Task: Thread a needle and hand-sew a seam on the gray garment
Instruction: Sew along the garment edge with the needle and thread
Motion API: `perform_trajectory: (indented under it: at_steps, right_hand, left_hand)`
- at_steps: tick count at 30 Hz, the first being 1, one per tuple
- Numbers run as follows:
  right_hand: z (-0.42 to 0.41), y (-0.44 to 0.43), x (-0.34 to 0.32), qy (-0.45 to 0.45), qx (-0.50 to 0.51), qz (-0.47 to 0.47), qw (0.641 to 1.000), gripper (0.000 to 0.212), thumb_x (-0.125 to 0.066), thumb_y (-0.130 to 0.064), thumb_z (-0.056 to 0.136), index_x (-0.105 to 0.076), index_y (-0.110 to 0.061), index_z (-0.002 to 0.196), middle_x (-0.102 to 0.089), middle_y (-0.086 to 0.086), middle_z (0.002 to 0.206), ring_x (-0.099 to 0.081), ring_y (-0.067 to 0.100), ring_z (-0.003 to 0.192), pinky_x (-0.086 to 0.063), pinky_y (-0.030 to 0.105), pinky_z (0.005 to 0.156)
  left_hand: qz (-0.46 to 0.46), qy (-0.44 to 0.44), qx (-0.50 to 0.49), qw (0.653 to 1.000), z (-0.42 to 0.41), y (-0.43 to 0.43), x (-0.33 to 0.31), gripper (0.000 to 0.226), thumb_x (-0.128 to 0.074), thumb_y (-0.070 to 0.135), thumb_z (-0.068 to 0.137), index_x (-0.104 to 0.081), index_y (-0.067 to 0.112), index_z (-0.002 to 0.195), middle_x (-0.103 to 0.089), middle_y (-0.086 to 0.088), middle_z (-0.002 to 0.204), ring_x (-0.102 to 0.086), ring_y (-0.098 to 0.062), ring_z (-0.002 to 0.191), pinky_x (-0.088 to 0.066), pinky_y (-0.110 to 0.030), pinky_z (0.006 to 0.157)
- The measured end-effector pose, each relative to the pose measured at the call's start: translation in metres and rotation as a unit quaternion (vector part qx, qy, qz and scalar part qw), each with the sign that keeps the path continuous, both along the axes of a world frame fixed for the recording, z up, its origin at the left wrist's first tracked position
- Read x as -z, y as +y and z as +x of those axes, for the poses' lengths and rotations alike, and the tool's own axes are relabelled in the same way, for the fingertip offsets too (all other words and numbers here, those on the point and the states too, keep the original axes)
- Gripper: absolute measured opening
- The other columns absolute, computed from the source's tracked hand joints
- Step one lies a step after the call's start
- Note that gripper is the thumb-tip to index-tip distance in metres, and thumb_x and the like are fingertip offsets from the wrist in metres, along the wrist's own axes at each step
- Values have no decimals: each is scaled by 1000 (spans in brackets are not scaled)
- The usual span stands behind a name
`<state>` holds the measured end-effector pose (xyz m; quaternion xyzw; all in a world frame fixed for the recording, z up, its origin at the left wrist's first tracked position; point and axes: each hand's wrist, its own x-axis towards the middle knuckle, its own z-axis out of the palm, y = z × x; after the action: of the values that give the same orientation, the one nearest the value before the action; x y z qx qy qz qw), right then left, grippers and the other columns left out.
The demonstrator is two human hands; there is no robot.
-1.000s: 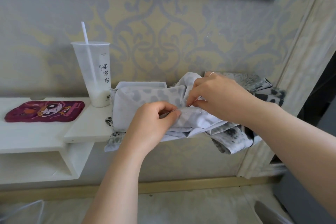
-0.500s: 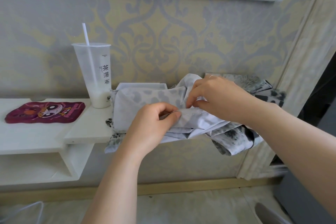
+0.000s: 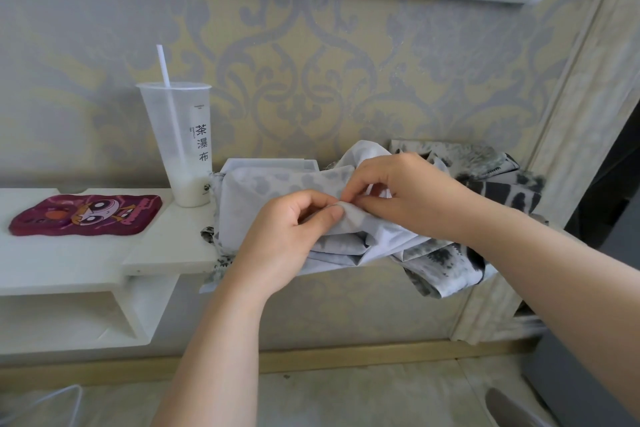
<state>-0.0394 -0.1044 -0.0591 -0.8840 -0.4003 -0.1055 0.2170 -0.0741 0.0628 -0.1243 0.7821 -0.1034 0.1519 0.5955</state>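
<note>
- So, crumpled gray garment (image 3: 273,184) sits on the white shelf (image 3: 69,253), 3 o'clock from the tall plastic cup (image 3: 180,139).
- Left hand (image 3: 277,239) and right hand (image 3: 408,198): both grips pinched on one soft fold.

A white stepped shelf (image 3: 162,253) runs along the wall, with an open compartment beneath its left part. On the left of the shelf lies a flat maroon mat printed with a cartoon face (image 3: 86,215). Right of the mat, at the far edge, stands a tall translucent plastic cup (image 3: 180,135) holding a white straw (image 3: 162,62) and a little milky liquid. Just beside the cup, a crumpled gray patterned garment (image 3: 263,184) is heaped, its folds hanging over the near edge.
</note>
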Motion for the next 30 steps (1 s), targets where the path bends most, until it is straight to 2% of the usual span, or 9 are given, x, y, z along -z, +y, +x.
perform_trajectory:
  at_steps: [5,8,13,16,21,24,26,28,30]
  right_hand:
    - [-10,-2,2,143,-36,85,985,14,-63,-11,89,-64,-17,101,-67,-1,98,-61,3,89,-49,19,81]
    - [-12,0,9,141,-28,97,985,9,-68,-13,85,-67,-14,93,-69,-1,90,-62,8,84,-50,21,79]
    - [-13,3,8,156,13,133,979,6,-66,-14,87,-66,-9,83,-60,-22,57,-51,-1,49,-39,6,53]
    - [-9,0,-2,168,64,198,964,7,-69,-18,85,-68,-14,79,-70,-10,73,-63,4,60,-48,10,65]
    - [-9,-3,-16,41,176,263,948,10,-68,-27,86,-65,-20,80,-51,-9,51,-32,3,38,-30,12,39]
    - [-17,2,-27,88,113,446,884,12,-55,-20,94,-56,-16,84,-68,8,82,-55,5,65,-50,21,67]
    - [-27,10,-32,320,-66,568,755,17,-44,-12,98,-48,-12,81,-65,8,72,-64,17,71,-55,36,82]
    - [-36,15,-30,516,-159,541,645,22,-38,-11,97,-44,-11,76,-47,3,56,-52,14,48,-59,36,66]
    - [-38,16,-20,573,-126,442,679,24,-37,-11,97,-45,-12,74,-32,-1,54,-32,8,41,-55,30,54]
  left_hand:
    - [-20,2,-15,1000,2,0,1,15,-61,21,91,-69,26,80,-73,2,86,-66,-17,90,-49,-30,84]
    - [-20,13,-13,1000,0,-1,0,12,-61,25,90,-70,24,83,-73,4,87,-66,-12,88,-48,-25,82]
    - [4,28,-40,999,2,-3,4,13,-62,27,90,-70,23,81,-71,1,80,-62,-7,77,-45,-21,74]
    - [23,27,-93,995,7,-1,8,13,-62,23,90,-70,19,80,-65,5,70,-57,-6,68,-40,-14,62]
    - [32,32,-110,993,11,1,14,15,-62,22,90,-69,16,77,-57,3,62,-48,-6,56,-34,-13,51]
    - [52,33,-119,991,12,0,13,19,-61,21,90,-66,18,72,-51,9,56,-44,0,49,-33,-10,49]
    - [80,33,-125,988,12,0,10,22,-59,23,91,-63,22,69,-52,12,55,-46,2,50,-35,-9,50]
    - [93,29,-126,987,10,0,9,26,-58,23,91,-60,23,65,-52,14,50,-46,3,50,-35,-9,50]
    - [77,29,-121,989,9,0,9,25,-58,22,91,-63,15,68,-51,16,50,-43,0,48,-33,-10,48]
